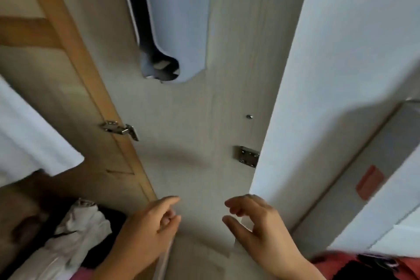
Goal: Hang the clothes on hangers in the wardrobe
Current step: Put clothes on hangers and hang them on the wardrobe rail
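Pale wardrobe panelling (193, 120) fills the view, a light blue garment (179, 18) hanging at its top. Both hands, left hand (145, 229) and right hand (259, 227), hover loosely curled, holding nothing. White clothes (75, 234) lie heaped lower left; best reach there and lift one piece cleanly.

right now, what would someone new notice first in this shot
Two bare hands reach up at the bottom centre, the left hand and right hand both holding nothing, fingers loosely curled. Above them, near the top, a pale blue garment hangs against the light wardrobe panel. At lower left lies a crumpled white garment, and a metal hinge sits on the wooden frame.
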A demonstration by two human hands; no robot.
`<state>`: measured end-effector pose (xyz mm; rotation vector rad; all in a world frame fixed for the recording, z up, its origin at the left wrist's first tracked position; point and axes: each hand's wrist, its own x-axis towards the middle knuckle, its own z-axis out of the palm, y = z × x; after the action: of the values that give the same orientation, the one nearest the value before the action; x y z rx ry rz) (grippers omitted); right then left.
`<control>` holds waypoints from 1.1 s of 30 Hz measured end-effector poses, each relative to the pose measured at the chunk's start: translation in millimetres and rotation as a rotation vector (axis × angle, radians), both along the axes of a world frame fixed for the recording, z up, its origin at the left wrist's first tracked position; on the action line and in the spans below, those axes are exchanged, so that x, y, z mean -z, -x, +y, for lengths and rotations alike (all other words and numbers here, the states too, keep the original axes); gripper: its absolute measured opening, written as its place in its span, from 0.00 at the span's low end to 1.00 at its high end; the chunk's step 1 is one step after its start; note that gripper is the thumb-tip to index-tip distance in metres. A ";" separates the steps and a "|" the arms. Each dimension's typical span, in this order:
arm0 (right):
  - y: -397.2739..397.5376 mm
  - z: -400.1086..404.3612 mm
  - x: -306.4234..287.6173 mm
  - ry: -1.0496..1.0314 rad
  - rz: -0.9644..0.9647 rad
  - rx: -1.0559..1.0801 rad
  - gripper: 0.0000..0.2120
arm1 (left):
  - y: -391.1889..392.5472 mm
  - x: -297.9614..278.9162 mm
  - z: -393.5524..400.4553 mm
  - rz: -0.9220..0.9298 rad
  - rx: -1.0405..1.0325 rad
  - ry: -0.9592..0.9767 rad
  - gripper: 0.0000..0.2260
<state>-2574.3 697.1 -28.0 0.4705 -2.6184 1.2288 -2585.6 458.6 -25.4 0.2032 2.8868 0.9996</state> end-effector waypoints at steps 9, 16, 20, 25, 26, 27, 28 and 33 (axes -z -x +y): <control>71.4 -106.3 -22.4 -0.052 0.043 -0.398 0.14 | -24.7 -23.4 -80.9 0.032 -0.386 0.080 0.15; 117.0 -177.4 -66.2 -0.014 0.142 -0.559 0.15 | -46.5 -63.8 -126.3 0.214 -0.743 0.085 0.10; 125.6 -221.8 -119.5 0.084 0.250 -0.675 0.12 | -48.7 -100.2 -157.2 0.292 -0.858 0.144 0.12; 144.0 -272.5 -183.7 0.164 0.360 -0.680 0.14 | -33.1 -164.7 -197.1 0.472 -0.937 0.294 0.11; 148.4 -282.7 -196.4 0.198 0.396 -0.656 0.13 | -27.7 -179.1 -206.8 0.516 -0.940 0.313 0.12; 152.2 -290.7 -208.2 0.230 0.423 -0.639 0.13 | -21.5 -192.5 -214.0 0.568 -0.930 0.317 0.15; 154.4 -297.6 -220.4 0.253 0.438 -0.629 0.12 | -15.3 -204.0 -221.3 0.617 -0.915 0.315 0.19; 165.7 -342.2 -283.0 0.369 0.521 -0.584 0.12 | 15.3 -258.5 -269.5 0.765 -0.866 0.341 0.26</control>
<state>-2740.0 354.9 255.0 1.3280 -1.8163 1.4488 -2600.9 189.1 233.1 -0.9719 3.8768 0.4899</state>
